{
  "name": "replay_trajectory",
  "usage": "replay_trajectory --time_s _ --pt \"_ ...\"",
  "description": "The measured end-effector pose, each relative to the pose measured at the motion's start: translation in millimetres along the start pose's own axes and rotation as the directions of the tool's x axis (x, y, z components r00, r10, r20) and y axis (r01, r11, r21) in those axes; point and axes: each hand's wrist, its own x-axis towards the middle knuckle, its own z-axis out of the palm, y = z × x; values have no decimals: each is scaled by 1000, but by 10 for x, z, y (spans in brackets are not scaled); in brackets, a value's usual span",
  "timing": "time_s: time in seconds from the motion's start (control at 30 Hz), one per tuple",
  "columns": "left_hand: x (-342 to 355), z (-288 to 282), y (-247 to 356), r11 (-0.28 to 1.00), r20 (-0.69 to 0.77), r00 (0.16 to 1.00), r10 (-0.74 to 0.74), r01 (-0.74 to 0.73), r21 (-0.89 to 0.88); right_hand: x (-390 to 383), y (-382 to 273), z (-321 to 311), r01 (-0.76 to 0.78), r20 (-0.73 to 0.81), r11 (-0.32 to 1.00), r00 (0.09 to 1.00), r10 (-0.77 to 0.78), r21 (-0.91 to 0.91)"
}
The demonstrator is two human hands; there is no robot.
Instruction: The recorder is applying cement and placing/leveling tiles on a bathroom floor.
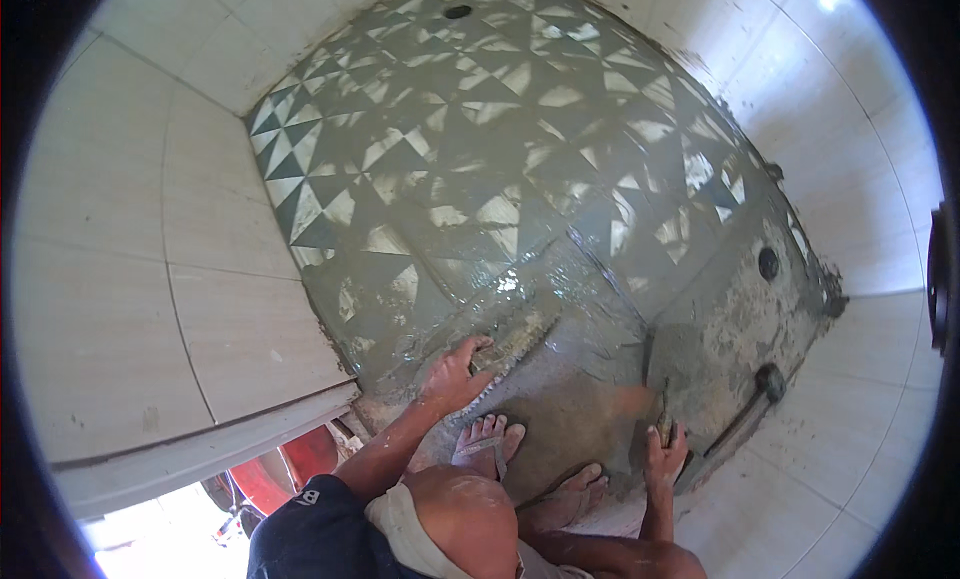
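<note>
My left hand [455, 379] is closed on a long, cement-caked notched trowel [523, 341] at the edge of the wet grey mortar [430, 319] smeared over triangle-patterned floor tiles [505, 144]. My right hand [665, 451] grips the handle of a pointed trowel [672, 354], its grey blade on the rough, unevenly coated floor at the lower right. Between my two hands, my sandalled feet [480, 444] stand on a bare grey patch of floor.
Pale tiled walls [120, 199] surround the floor. A dark drain [458, 12] is at the back, a round hole [768, 264] at the right, and a capped pipe [768, 381] below it. A doorway at lower left shows red objects [270, 474] beyond its threshold [200, 439].
</note>
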Motion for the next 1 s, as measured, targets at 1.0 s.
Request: replay_trajectory --time_s 1.0 --pt "74 -444 163 968 -258 966 6 -71 -241 -457 -1016 1334 -474 449 808 842 299 351"
